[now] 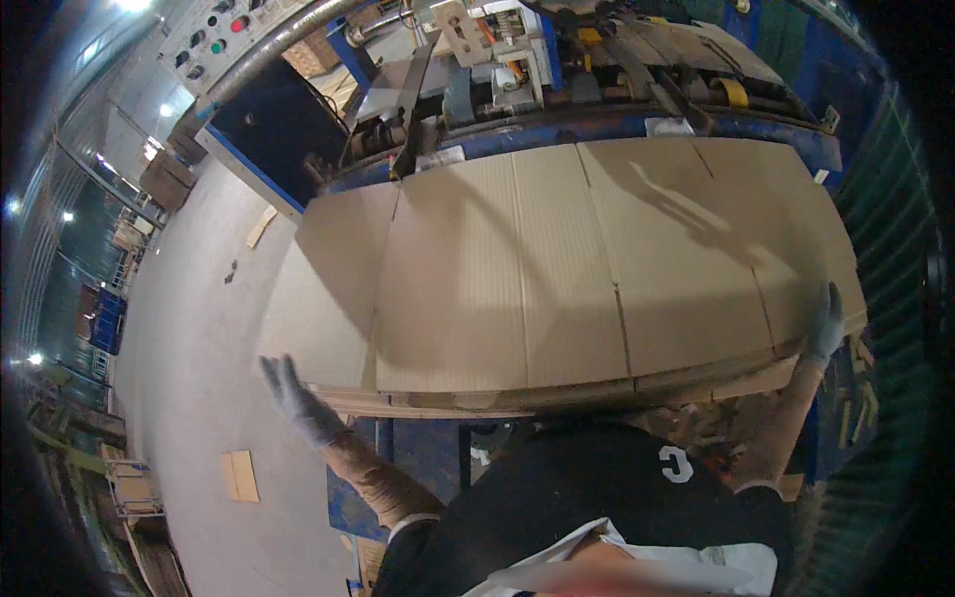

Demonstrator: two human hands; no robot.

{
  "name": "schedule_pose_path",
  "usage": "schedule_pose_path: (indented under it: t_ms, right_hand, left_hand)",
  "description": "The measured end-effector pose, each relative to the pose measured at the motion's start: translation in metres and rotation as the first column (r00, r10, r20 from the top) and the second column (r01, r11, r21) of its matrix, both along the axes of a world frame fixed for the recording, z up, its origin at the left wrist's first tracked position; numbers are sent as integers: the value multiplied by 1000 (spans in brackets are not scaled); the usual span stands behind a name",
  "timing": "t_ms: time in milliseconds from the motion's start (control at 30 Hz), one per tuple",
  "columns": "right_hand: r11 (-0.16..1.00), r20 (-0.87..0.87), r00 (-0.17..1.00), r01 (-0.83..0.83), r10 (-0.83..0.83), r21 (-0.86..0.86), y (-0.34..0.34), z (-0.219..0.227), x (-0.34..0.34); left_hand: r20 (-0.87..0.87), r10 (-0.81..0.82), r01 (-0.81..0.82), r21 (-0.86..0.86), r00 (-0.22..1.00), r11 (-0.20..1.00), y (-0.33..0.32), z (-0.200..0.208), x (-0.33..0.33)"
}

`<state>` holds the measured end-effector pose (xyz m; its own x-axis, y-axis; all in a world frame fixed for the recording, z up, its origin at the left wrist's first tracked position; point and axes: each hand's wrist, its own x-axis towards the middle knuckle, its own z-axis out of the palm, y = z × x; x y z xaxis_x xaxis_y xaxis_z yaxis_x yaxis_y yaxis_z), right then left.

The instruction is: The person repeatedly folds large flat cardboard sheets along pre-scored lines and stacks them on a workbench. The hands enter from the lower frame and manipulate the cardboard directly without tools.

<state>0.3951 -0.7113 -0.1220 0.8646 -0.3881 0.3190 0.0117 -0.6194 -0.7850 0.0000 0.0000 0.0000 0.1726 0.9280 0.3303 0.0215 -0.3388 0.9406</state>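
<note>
A wide sheet of corrugated cardboard [458, 269] with crease lines and slots lies in front of me, on top of more sheets whose edges show along the near side. My left hand [303, 403], in a grey glove, is beside the near left corner with its fingers stretched out and apart. Whether it touches the cardboard I cannot tell. At the right end, my gloved right hand [828, 323] lies with straight fingers along the sheet's edge. Neither hand is wrapped round anything. The sheet's far edge meets the front of a blue machine [597, 127].
Belts and rollers [587, 90] of the machine lie beyond the sheet. A control panel [224, 35] with coloured buttons is at the upper left. Cardboard scraps [721, 418] lie below at the right, and a flat cardboard piece [241, 476] rests on the floor at left.
</note>
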Motion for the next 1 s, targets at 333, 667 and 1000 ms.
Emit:
schedule_pose_path:
  t_ms: [333, 667, 1000]
  right_hand:
    - [846, 500, 853, -153, -148, 511, 36, 61, -5]
    - [900, 336, 927, -7, 169, -435, 162, 134, -191]
    - [217, -146, 429, -688, 891, -692, 196, 80, -152]
  left_hand:
    - [560, -104, 219, -141, 822, 966, 81, 30, 16]
    - [-234, -263, 305, 169, 936, 937, -24, -27, -11]
    - [-931, -141, 941, 325, 337, 98, -115, -41, 94]
